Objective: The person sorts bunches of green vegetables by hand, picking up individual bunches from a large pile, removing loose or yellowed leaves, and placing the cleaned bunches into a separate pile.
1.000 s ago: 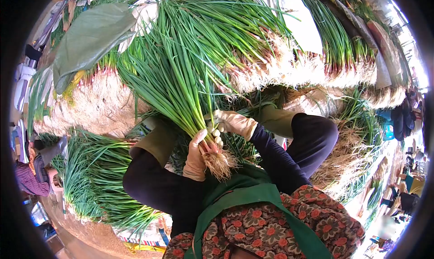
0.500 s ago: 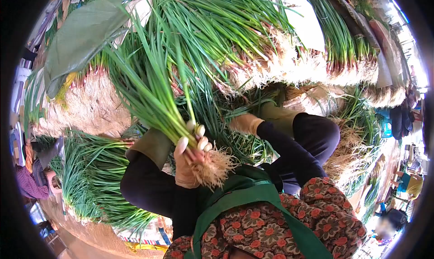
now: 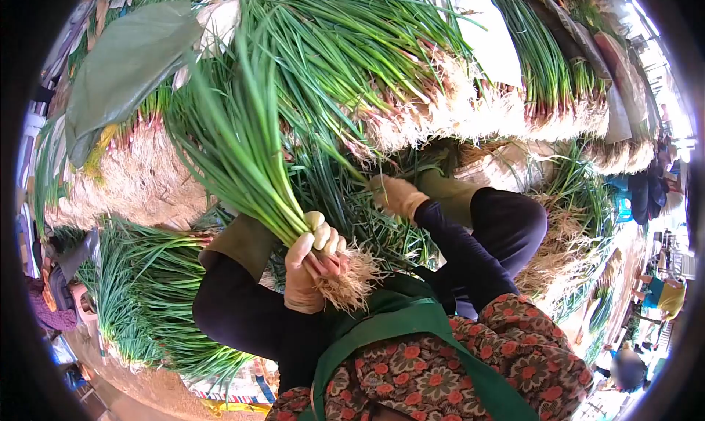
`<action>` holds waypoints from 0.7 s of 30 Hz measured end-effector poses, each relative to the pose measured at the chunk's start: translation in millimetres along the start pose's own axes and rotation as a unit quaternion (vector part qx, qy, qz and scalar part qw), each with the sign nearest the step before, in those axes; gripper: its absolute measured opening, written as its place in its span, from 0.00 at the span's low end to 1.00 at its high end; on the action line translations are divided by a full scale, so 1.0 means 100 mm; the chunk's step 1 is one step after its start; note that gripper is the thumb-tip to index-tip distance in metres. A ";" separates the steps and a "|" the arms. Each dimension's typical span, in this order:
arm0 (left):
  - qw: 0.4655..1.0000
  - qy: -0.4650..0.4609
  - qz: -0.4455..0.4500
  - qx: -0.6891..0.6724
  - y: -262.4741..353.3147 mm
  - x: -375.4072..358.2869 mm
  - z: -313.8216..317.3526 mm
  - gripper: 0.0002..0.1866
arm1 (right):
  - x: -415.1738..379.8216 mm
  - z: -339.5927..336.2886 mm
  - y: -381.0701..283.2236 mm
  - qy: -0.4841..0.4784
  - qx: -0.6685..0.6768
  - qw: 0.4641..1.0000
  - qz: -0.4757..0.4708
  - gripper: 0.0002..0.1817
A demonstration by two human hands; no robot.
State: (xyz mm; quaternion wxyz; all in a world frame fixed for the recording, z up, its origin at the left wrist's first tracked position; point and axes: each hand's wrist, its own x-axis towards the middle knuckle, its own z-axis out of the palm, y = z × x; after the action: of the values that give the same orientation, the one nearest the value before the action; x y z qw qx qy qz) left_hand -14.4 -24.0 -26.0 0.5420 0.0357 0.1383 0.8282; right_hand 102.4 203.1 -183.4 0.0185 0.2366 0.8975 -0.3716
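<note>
1. The biggest thing on my feed is a heap of spring onions (image 3: 367, 46), spread across 12 o'clock, its pale roots facing down toward the wearer.
2. At 5 o'clock I get the wearer's floral garment (image 3: 440, 366), with a green apron strap (image 3: 396, 325) crossing it.
3. The dark trousers (image 3: 507, 223) come next: one bent knee at 8 o'clock, the other between 3 and 4, both above olive boots (image 3: 448, 195).
4. A second pile of spring onions (image 3: 154, 289) lies at 8 o'clock, beyond the left knee.
5. At 10 o'clock I see a grey-green sheet (image 3: 128, 72) draped over more onions, whose roots show below its edge.
6. The bunch of spring onions (image 3: 275, 197) is held just off centre toward 7 o'clock, its leaves fanning up to 11 and overlapping the big heap.
7. A white sheet (image 3: 492, 50) lies between 1 and 2 o'clock, beside the heap.
8. I have the left hand (image 3: 302, 270) clamped around the bunch low on the stems, fingers curled over the front, just above the roots (image 3: 351, 278).
9. The right hand (image 3: 396, 196) is at 3 o'clock from centre, apart from the left and near the right boot. A green stalk (image 3: 345, 162) ends by its fingertips; I cannot tell whether they grip it.
</note>
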 end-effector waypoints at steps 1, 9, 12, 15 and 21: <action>1.000 0.011 0.001 -0.010 0.00 -0.01 -0.02 0.10 | 0.06 -0.16 -0.01 -0.006 -0.086 0.994 0.070 0.17; 0.954 0.268 -0.048 0.125 -0.15 0.04 -0.51 0.21 | -0.27 -0.42 -1.08 -0.076 0.217 0.973 0.002 0.14; 0.949 0.241 -0.068 0.191 -0.18 0.06 -0.48 0.20 | -0.46 -0.29 -1.31 -0.115 -0.048 0.989 -0.080 0.19; 0.940 0.316 -0.022 0.125 -0.22 0.10 -0.14 0.18 | -0.20 -0.48 -1.04 -0.244 0.040 0.963 -0.107 0.18; 0.971 0.225 -0.066 0.054 -0.18 -0.01 -0.28 0.14 | 0.13 -0.37 -1.45 -0.125 0.517 0.832 0.160 0.15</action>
State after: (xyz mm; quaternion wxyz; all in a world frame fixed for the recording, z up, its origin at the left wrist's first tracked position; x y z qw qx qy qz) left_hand -4.0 -23.8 -57.4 0.5480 -0.1316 0.3029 0.7685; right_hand 32.5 144.6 -64.1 0.0645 0.3031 0.5141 -0.7998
